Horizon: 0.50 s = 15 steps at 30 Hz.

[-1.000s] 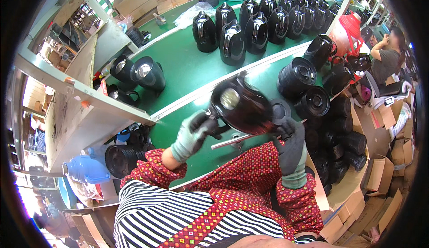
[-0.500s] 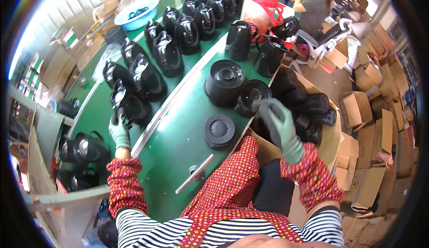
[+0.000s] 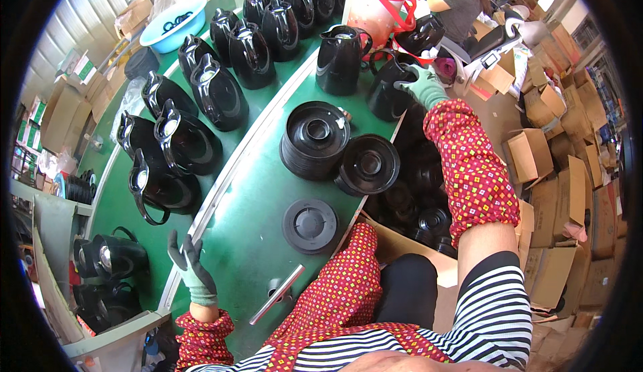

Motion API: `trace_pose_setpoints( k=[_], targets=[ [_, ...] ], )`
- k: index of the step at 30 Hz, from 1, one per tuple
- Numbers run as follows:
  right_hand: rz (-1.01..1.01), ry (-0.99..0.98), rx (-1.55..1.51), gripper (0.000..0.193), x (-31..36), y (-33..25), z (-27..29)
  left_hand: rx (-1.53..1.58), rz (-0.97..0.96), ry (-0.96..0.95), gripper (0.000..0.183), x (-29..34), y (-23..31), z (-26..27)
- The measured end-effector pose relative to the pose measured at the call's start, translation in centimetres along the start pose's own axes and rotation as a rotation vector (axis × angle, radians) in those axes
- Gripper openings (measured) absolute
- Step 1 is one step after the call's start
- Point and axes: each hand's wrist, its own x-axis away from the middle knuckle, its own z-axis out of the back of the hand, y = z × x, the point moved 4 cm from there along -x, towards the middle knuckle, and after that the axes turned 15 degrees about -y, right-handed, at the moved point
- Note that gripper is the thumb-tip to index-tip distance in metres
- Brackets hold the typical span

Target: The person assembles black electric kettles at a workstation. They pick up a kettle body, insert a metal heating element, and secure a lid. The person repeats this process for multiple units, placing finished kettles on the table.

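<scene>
Reaching farther than before, right hand (image 3: 424,86) seemingly touches black jug (image 3: 386,95).

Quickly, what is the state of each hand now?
Left hand: open, holding nothing.
Right hand: at the top of a black jug; whether it grips cannot be told.
</scene>
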Motion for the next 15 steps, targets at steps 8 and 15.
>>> trace_pose_setpoints(
  k=[8,15],
  targets=[
    [0.485,0.543,0.028,0.064,16.4,-3.7,3.9,0.132,-0.099,-0.65,0.057,1.1,12.1,-12.7],
    [0.661,0.32,-0.15,0.069,37.2,-8.4,12.5,0.15,-0.583,-1.001,0.113,3.1,20.2,-24.0]
  ],
)
